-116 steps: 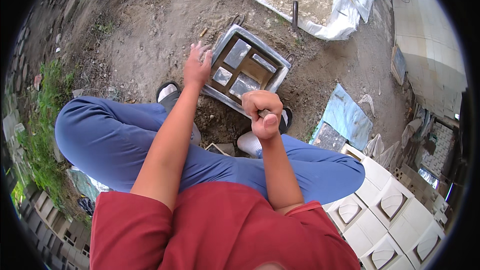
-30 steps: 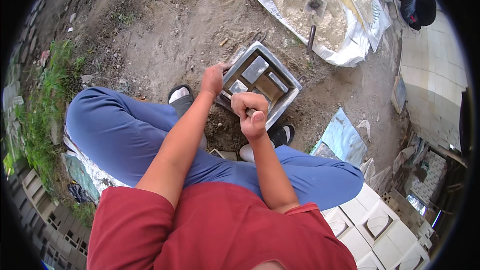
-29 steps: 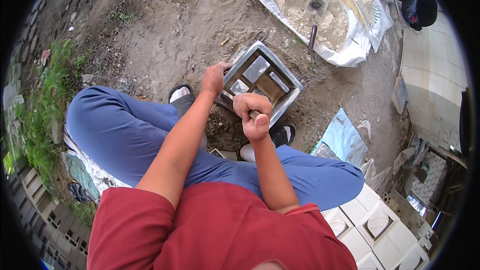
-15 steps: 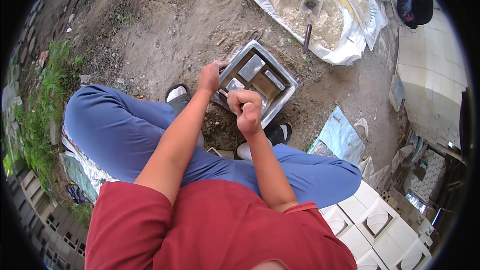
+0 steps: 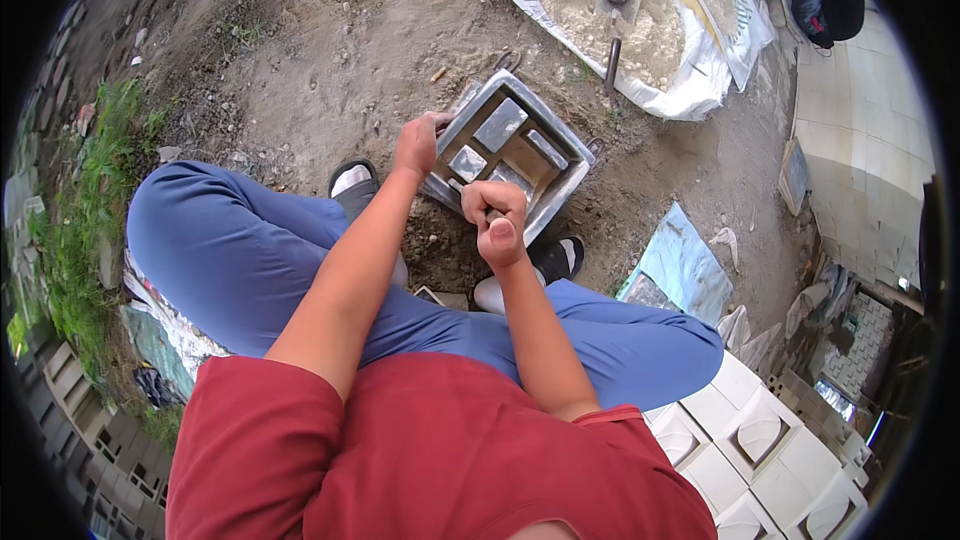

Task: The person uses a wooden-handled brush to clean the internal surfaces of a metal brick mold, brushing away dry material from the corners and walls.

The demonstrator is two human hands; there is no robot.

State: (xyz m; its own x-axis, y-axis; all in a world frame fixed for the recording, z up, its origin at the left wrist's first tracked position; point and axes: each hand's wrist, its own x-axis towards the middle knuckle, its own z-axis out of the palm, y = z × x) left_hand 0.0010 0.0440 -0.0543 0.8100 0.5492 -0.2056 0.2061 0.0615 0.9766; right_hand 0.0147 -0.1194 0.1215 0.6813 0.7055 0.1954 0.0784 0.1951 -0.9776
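Observation:
A square metal mould (image 5: pixel 573 180) with a grey rim sits tilted on the ground between my feet. Inside it are raised rectangular blocks with worn, pale tops, among them a larger block (image 5: pixel 499 126) and a smaller one (image 5: pixel 467 162). My left hand (image 5: pixel 416 145) is closed on the mould's left side; its fingertips are partly hidden behind the rim. Over the near edge, my right hand (image 5: pixel 497 218) is curled in a fist around a thin tool (image 5: pixel 456 185), whose tip pokes out beside the smaller block. Most of this tool is hidden in the fist.
Beyond the mould, a white sack (image 5: pixel 690 100) holds pale powder (image 5: pixel 570 10), with a dark-handled trowel (image 5: pixel 613 60) resting in it. A blue sheet (image 5: pixel 680 265) lies to the right. White moulded blocks (image 5: pixel 760 440) stand at lower right. Another person (image 5: pixel 825 5) is at far upper right.
My right fist has shifted slightly toward me relative to the mould, uncovering more of the smaller block and the tool's tip. My left hand keeps its hold on the mould's side.

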